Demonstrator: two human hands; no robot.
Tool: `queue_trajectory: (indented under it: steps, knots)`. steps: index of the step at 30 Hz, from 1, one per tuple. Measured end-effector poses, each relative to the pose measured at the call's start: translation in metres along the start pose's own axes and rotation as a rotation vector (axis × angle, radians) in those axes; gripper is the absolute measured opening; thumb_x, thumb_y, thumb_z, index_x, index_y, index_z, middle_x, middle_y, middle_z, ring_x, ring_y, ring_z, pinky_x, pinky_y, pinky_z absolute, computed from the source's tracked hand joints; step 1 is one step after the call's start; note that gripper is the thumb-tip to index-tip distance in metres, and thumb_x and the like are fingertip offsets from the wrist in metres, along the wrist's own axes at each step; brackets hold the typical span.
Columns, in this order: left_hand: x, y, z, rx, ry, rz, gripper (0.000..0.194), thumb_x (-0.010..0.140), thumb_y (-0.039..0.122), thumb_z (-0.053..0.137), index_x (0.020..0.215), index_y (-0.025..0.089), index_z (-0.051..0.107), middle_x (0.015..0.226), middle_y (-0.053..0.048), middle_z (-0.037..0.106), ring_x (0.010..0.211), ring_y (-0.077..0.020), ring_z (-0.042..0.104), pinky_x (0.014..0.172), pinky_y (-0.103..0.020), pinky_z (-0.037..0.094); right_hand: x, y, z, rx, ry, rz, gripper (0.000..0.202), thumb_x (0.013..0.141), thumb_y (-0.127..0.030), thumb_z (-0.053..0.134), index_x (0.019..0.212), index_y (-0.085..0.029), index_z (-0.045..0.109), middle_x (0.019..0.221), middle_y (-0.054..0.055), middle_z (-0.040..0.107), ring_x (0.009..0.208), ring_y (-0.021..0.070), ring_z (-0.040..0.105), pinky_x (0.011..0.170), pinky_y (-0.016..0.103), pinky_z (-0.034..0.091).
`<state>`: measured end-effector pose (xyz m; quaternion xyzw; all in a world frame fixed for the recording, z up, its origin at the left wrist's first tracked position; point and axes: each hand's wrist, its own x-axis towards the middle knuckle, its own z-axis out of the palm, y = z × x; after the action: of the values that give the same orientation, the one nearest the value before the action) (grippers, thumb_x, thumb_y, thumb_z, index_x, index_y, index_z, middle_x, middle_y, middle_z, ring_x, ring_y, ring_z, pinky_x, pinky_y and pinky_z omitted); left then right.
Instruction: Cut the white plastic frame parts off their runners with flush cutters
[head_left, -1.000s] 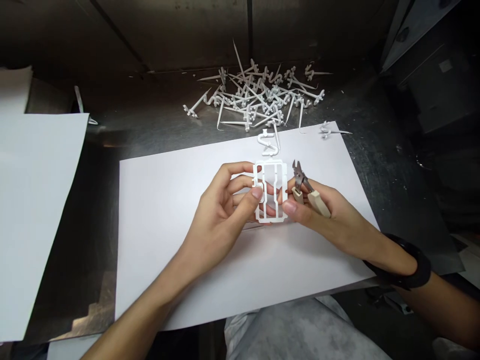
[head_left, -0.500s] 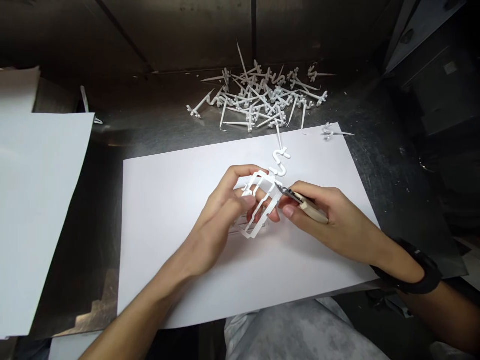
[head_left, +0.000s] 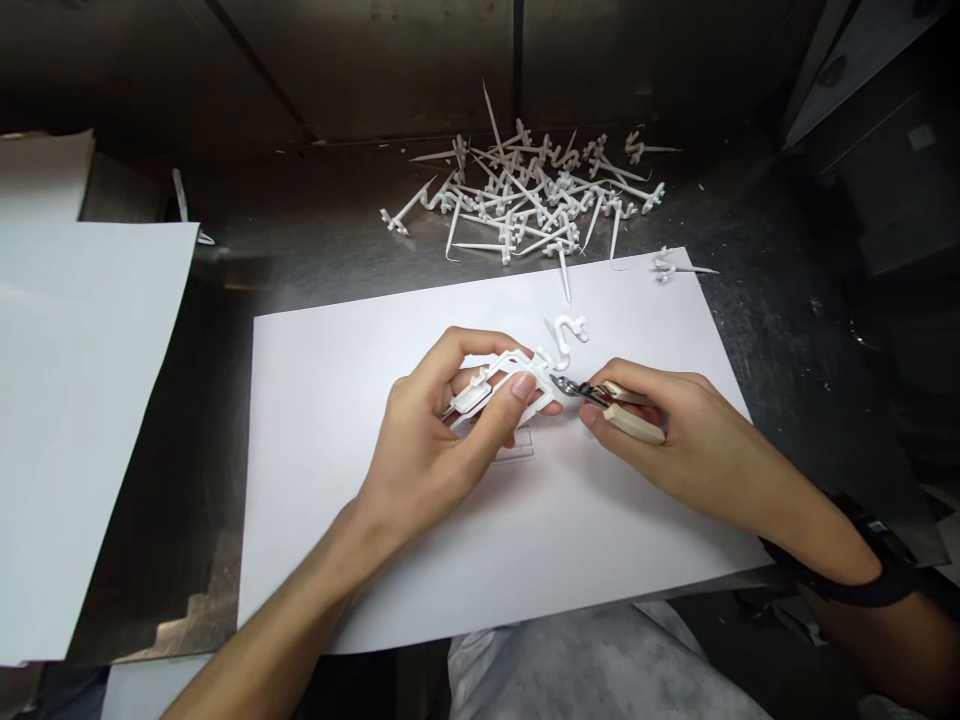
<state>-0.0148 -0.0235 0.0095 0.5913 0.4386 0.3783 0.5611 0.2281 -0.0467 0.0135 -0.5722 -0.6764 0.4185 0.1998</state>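
Observation:
My left hand (head_left: 442, 430) is closed around a white plastic frame part (head_left: 538, 382), its thumb pressed on the front face. A curled, S-shaped white sprue (head_left: 562, 345) sticks out from the frame's upper right corner. My right hand (head_left: 660, 420) grips side cutters (head_left: 626, 415) with cream handles. The handles stand apart, and the metal jaws (head_left: 564, 385) are beside the frame's corner, close to the base of the sprue; whether they touch it I cannot tell. Part of the frame is hidden behind my left fingers.
A large white sheet (head_left: 337, 560) lies under my hands on the dark metal bench (head_left: 300, 250). Behind it is a heap of cut white sprues (head_left: 525, 200). One loose sprue (head_left: 666, 266) rests at the sheet's far right corner. White sheets on a box (head_left: 97, 400) stand at left.
My left hand has turned the frame flatter, with the thumb moved onto its front. The cutters' handles have spread, and their jaws have shifted slightly down. The view has moved a little.

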Motion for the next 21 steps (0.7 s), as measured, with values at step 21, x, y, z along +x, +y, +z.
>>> queue_trajectory:
  steps: [21]
  knots:
    - [0.0,0.01,-0.005,0.09,-0.065,0.02,0.009,0.102,0.024,0.08,0.103,0.019,0.073,0.08,0.002,0.078,0.055,-0.0119,0.069,0.052,-0.02,0.055,-0.003,-0.001,-0.005,0.16,-0.235,0.068,0.034,0.109,-0.039,0.063,0.08,-0.022,0.06,0.068,-0.001,0.052,0.065,0.0196,0.051,0.055,0.03,0.037]
